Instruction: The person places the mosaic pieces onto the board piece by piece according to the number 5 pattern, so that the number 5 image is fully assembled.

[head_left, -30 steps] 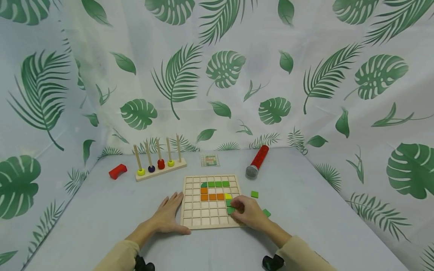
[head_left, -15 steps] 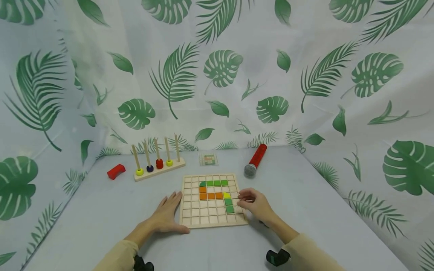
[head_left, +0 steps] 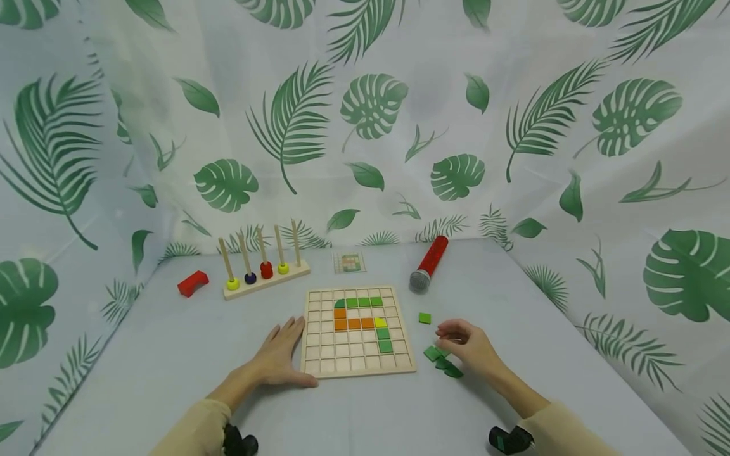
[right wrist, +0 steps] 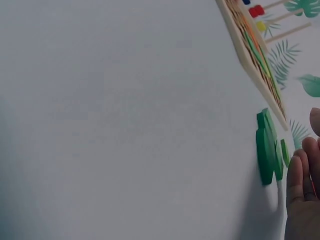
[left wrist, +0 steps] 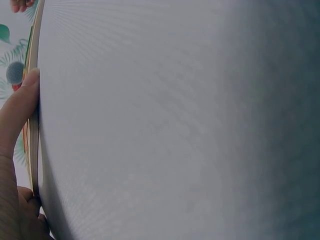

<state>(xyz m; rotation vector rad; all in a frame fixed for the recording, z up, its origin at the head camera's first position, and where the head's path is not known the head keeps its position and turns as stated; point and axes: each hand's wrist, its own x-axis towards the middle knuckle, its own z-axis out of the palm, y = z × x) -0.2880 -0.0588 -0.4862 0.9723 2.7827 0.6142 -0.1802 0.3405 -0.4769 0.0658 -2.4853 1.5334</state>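
Observation:
A wooden grid board (head_left: 358, 364) lies on the table, holding green, orange and yellow square tiles and one rounded dark green piece in its cells. My left hand (head_left: 281, 354) rests against its left side, fingers spread along the edge and thumb at the near corner. In the left wrist view the thumb (left wrist: 21, 107) touches the board's edge. To the right of the board, my right hand (head_left: 467, 347) hovers beside a small cluster of green tiles (head_left: 432, 354) and dark green rounded pieces (head_left: 453, 371). Its fingers are loosely bent, with nothing seen between them.
A single green tile (head_left: 424, 318) lies off the board's right side. Behind are a red microphone (head_left: 432, 259), a small pattern card (head_left: 349, 262), a peg stand with coloured beads (head_left: 267, 280) and a red block (head_left: 192, 283). A leaf-print cloth hangs at the back.
My right hand has left the board and moved right to the loose green pieces, uncovering the two green tiles below the yellow one. The left hand stays at the board.

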